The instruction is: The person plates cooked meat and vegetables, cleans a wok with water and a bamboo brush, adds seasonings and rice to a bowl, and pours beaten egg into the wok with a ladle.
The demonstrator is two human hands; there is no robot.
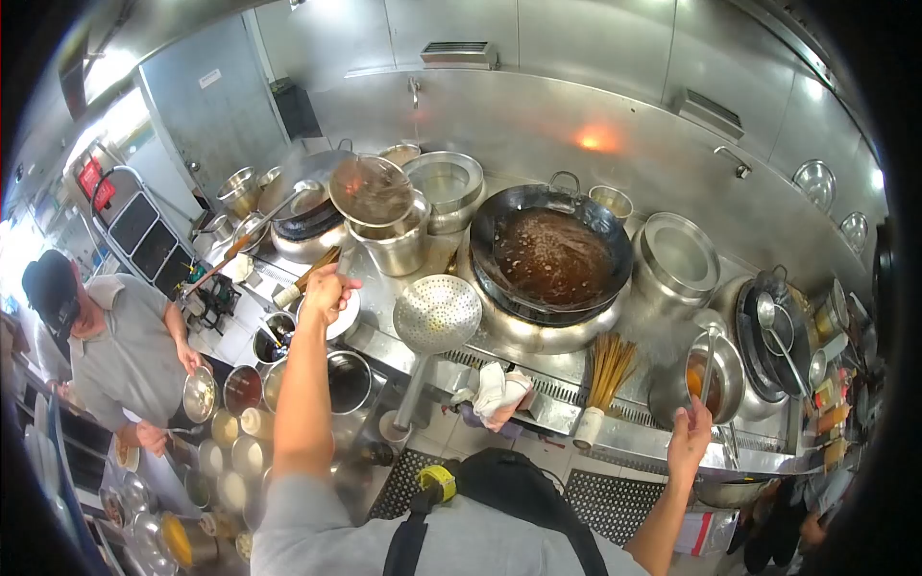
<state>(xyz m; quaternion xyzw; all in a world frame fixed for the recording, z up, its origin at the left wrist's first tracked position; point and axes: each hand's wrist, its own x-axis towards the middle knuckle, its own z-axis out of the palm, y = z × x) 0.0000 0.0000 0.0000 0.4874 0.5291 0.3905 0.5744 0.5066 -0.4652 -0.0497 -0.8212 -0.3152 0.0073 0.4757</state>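
Ideally, keep the long-handled steel ladle [709,367] steady above the round steel pot [732,384]; the right hand's [689,438] grip appears closed around its handle, the left hand [328,296] loosely open.

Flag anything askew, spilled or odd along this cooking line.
Two untidy spots: the perforated skimmer lies unheld, its handle jutting past the front edge of the stove counter, where it might get knocked; a white cloth lies crumpled near that edge. No clear spill shows.
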